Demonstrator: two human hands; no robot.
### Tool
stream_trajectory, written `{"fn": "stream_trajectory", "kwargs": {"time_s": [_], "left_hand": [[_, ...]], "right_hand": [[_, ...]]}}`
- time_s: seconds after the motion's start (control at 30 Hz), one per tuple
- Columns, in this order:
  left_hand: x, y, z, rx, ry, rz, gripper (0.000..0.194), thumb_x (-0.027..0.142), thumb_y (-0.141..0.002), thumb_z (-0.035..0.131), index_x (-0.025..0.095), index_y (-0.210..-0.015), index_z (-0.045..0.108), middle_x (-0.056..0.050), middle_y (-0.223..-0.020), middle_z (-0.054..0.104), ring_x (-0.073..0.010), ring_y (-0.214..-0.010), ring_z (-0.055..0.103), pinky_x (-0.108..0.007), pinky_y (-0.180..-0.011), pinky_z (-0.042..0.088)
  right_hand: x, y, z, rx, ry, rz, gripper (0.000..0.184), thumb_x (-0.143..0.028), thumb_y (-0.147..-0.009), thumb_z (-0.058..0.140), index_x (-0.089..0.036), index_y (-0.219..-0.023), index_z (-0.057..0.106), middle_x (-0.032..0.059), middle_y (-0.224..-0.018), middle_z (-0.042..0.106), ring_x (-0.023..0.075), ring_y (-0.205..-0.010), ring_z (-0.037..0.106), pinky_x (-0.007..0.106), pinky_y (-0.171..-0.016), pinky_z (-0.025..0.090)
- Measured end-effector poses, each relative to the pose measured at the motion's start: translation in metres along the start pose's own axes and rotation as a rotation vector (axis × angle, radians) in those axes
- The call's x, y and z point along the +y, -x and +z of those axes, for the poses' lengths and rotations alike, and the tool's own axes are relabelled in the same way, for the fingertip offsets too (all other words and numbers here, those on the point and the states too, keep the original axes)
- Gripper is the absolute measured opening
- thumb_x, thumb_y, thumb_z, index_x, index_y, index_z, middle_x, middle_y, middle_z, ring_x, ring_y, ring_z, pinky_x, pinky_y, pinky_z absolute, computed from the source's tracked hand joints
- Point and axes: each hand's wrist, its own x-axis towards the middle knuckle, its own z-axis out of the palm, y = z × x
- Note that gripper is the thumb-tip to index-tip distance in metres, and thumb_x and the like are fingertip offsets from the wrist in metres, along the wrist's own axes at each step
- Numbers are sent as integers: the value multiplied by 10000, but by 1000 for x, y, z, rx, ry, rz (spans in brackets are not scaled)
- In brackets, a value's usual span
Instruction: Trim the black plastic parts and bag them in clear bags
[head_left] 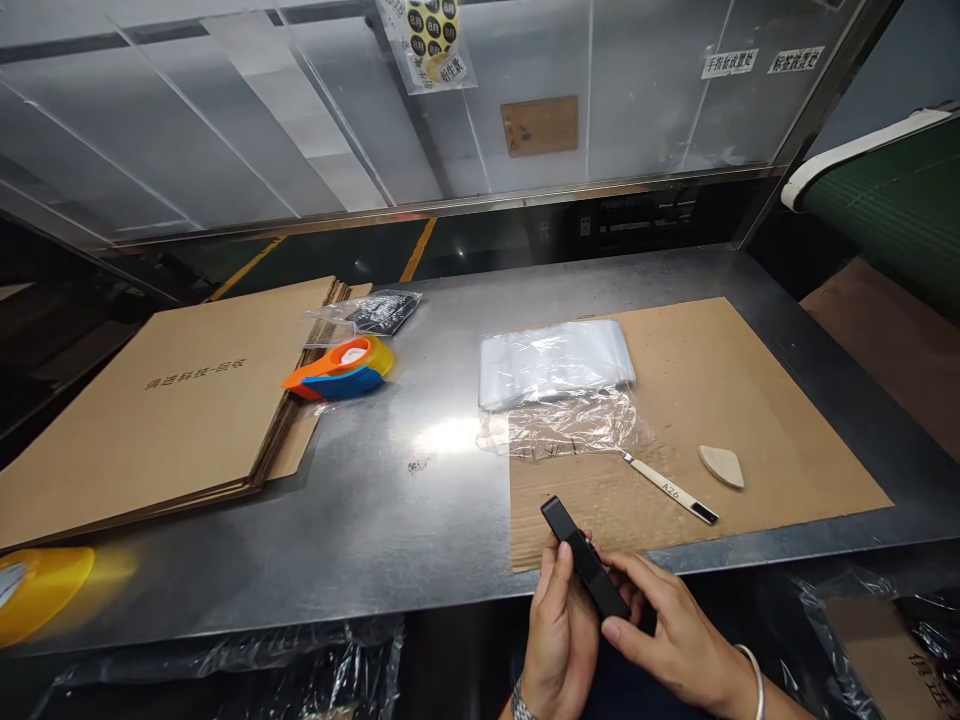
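Note:
A slim black rectangular device, its exact kind unclear, is held at a slant just off the table's front edge. My left hand wraps it from the left, thumb along its side. At its lower right, my right hand pinches the end between thumb and fingers; some fingertips are hidden behind it. Beyond the hands lies a pale-handled tool marked A26, with a narrow metal tip. A beige wedge-shaped piece rests to its right. Clear plastic bags are stacked farther back.
A cardboard sheet covers part of the metal table. Flat cartons are piled at left, beside an orange and blue tape dispenser and a bagged black item. A yellow tape roll sits front left. A green conveyor is at right.

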Motion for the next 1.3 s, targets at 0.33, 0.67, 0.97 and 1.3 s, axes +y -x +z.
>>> {"fn": "stream_trajectory", "kwargs": {"time_s": [0.33, 0.67, 0.97, 1.3], "left_hand": [[1, 3, -2, 20, -160, 107, 241, 362, -815, 549, 194, -971, 478, -20, -834, 546, -122, -693, 518, -254, -622, 423], [0, -2, -2, -87, -112, -32, 270, 415, -823, 508, 162, -915, 488, -36, -816, 519, -108, -630, 476, -213, -496, 361], [0, -1, 1, 56, -256, 87, 315, 385, -769, 609, 213, -1021, 531, 1, -784, 557, -110, -706, 537, -238, -707, 432], [-4, -3, -2, 248, -221, -5, 419, 412, -682, 690, 198, -1028, 590, -63, -1026, 628, -223, -1086, 515, -296, -903, 409]], "right_hand": [[19, -4, -38, 111, 318, -141, 313, -382, -918, 401, -218, -1145, 540, 59, -1027, 615, 177, -932, 570, 282, -810, 478], [106, -32, -125, 593, 1003, 20, 368, -276, -867, 365, -109, -1120, 575, 199, -1122, 552, 375, -1017, 454, 571, -782, 419], [47, -14, -96, 408, 714, -188, 363, -310, -890, 441, -187, -1229, 485, 106, -1112, 543, 224, -1042, 505, 331, -838, 473], [-24, -2, -20, -56, 502, -646, 390, -48, -836, 459, -76, -1225, 462, 160, -1017, 499, 210, -940, 478, 336, -770, 473]]}}
